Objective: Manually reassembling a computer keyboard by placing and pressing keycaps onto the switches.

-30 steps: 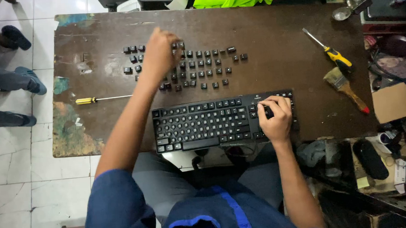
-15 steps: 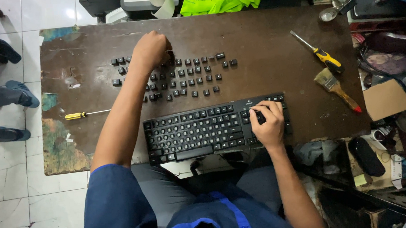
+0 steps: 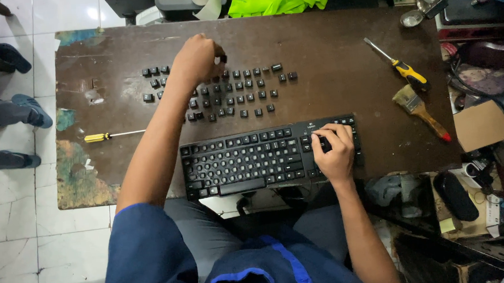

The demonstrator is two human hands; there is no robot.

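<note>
- A black computer keyboard [image 3: 265,161] lies at the near edge of a worn brown table [image 3: 340,54], seen from above, directly in front of the seated person.
- The right hand [image 3: 334,151] rests on the keyboard's right end, fingers curled down onto the keys; whether it pinches one key cannot be told.
- Beyond the keyboard, loose black keycaps [image 3: 237,93] sit in rough rows across the table's middle.
- The left hand [image 3: 195,58] reaches over the far left part of those rows, closed, with a single keycap [image 3: 223,59] at its fingertips.
- A yellow-handled screwdriver [image 3: 109,135] lies near the left edge; a second screwdriver [image 3: 399,67] and a paintbrush [image 3: 422,110] lie to the right, well apart from the keys.
- Another person's legs and shoes [image 3: 28,108] show on the tiled floor at left.
- Judged risk: the outstretched forearm crosses above the rows, so a low sweep could scatter the caps; the keyboard overhangs the near edge slightly and could tip under a hard press.
</note>
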